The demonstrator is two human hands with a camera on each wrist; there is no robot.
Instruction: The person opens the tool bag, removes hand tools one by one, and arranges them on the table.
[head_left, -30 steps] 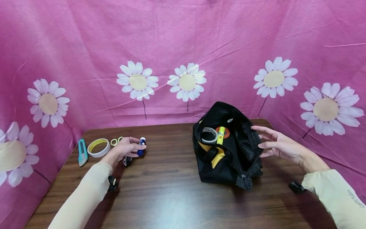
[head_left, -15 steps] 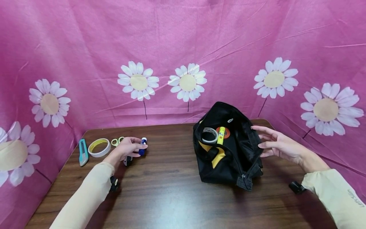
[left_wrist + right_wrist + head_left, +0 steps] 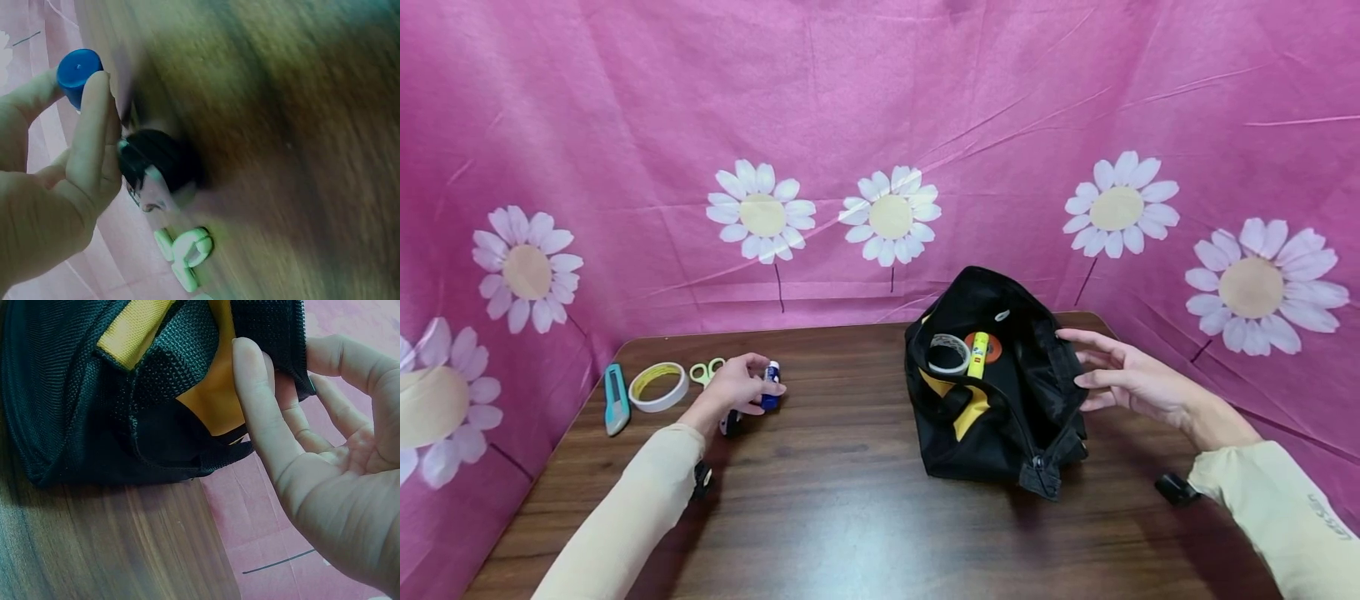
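Observation:
My left hand [image 3: 737,386] pinches a blue glue stick [image 3: 771,392] with a white top between thumb and fingers. Its round blue end [image 3: 79,72] faces the camera in the left wrist view. Partly hidden by that hand, a small black object [image 3: 159,159] sits on the table, its kind unclear. On the right, a black bag [image 3: 955,450] stands with its mouth spread wide. My right hand [image 3: 1131,379] holds the rim of the bag between thumb and fingers. Inside lie a grey tape roll [image 3: 949,354], a yellow tube [image 3: 978,354] and something orange [image 3: 994,348].
Left of my left hand are pale green-handled scissors [image 3: 706,372], a white tape roll [image 3: 658,387] and a turquoise utility knife [image 3: 617,400]. All rest on a brown wooden table [image 3: 850,517]. A pink flowered cloth [image 3: 820,100] hangs behind and at both sides.
Almost nothing has moved: the left hand stays at the glue stick with a slight shift, and the right hand keeps its hold on the bag's rim.

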